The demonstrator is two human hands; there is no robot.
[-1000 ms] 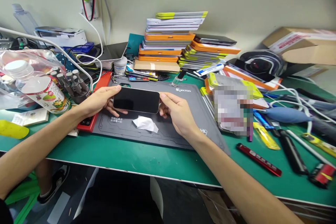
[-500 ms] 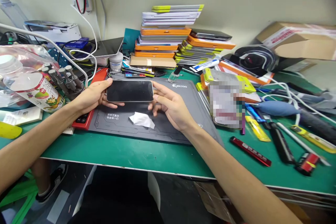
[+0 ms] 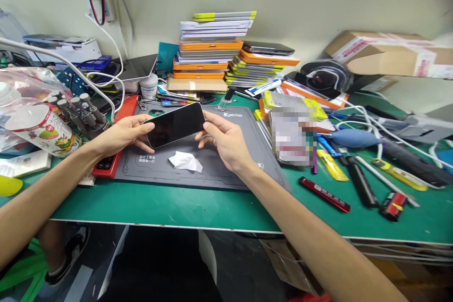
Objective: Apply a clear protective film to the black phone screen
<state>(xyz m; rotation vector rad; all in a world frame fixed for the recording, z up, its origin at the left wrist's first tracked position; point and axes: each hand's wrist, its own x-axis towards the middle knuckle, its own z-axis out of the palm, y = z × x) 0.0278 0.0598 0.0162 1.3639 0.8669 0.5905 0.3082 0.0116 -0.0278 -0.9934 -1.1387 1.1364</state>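
Note:
A smartphone point(image 3: 176, 125) with a dark screen is held sideways above a grey work mat point(image 3: 226, 177), its right end tilted upward. My left hand point(image 3: 123, 134) grips the phone's left end, thumb on the front edge and fingers beneath. At the other end, my right hand point(image 3: 222, 139) is closed on the phone between thumb and fingers, with the lower fingers curled under. Just below the phone, a crumpled white wipe point(image 3: 186, 162) lies on the mat. A small glass bottle point(image 3: 225, 102) with a black cap stands at the mat's back edge.
Stacked flat boxes point(image 3: 208, 54) stand against the wall. On the left are a screwdriver holder point(image 3: 88, 115), a drink bottle point(image 3: 46, 130) and a red device point(image 3: 106, 167). To the right lie a blue air blower point(image 3: 356, 138), a red tool point(image 3: 324, 194) and cables.
The phone has gone from level to tilted, its right end raised and its left end lowered. Both hands keep hold of it. The whole view has shifted slightly.

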